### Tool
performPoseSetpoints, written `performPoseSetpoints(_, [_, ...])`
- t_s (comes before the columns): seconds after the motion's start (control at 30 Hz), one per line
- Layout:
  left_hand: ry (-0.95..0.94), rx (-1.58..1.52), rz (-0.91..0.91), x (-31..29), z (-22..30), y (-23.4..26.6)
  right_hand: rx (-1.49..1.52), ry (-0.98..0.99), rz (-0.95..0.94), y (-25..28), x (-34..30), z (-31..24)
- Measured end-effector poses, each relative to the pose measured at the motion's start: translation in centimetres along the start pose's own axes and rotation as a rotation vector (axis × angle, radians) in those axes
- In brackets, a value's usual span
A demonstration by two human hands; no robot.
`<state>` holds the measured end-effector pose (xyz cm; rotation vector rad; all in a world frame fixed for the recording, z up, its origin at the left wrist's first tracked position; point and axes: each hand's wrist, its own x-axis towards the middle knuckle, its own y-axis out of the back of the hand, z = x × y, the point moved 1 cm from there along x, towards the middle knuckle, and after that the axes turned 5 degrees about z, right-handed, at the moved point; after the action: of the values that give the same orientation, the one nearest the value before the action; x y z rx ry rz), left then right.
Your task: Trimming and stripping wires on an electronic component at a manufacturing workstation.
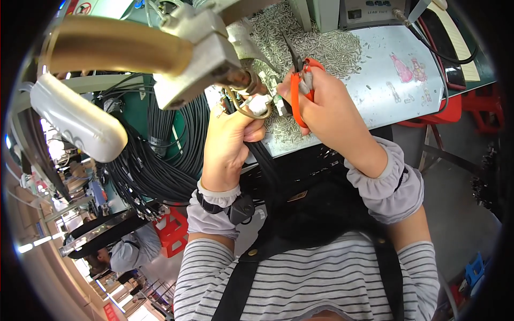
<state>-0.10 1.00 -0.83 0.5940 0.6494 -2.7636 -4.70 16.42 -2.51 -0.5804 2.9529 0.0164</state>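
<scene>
My right hand [326, 107] is wrapped round a pair of long-nose pliers with orange handles [295, 100]. Their dark, slim jaws point away from me over a heap of small silver metal pins [332, 51]. Beside it, my left hand [230, 134] is closed round black cables [261, 159], which hang down below the fist toward my apron. Near the left fingertips is a small white piece [258, 104], partly behind a curved metal tube. A metal machine head [201, 64] stands over the left hand and hides part of what lies at its fingertips.
Coils of black cable [160, 139] lie left of my left hand. A white rounded lamp-like part [80, 120] and a thick brownish tube [118, 45] hang at upper left. A grey control box [372, 13] stands at the back. Red stools [172, 232] are below.
</scene>
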Motion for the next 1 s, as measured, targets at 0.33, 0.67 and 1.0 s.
performPoseSetpoints(0.33, [-0.034, -0.034, 0.000, -0.2, 0.0, -0.1, -0.040, 0.085, 0.033, -0.3, 0.1, 0.6])
performPoseSetpoints(0.67, [-0.071, 0.081, 0.005, -2.1, -0.4, -0.5, 0.139, 0.014, -0.011, 0.3, -1.7, -0.3])
performPoseSetpoints(1.0, [-0.217, 0.426, -0.002, -6.4, -1.8, -2.4, -0.469, 0.479, 0.358, 1.4, -6.0, -2.6])
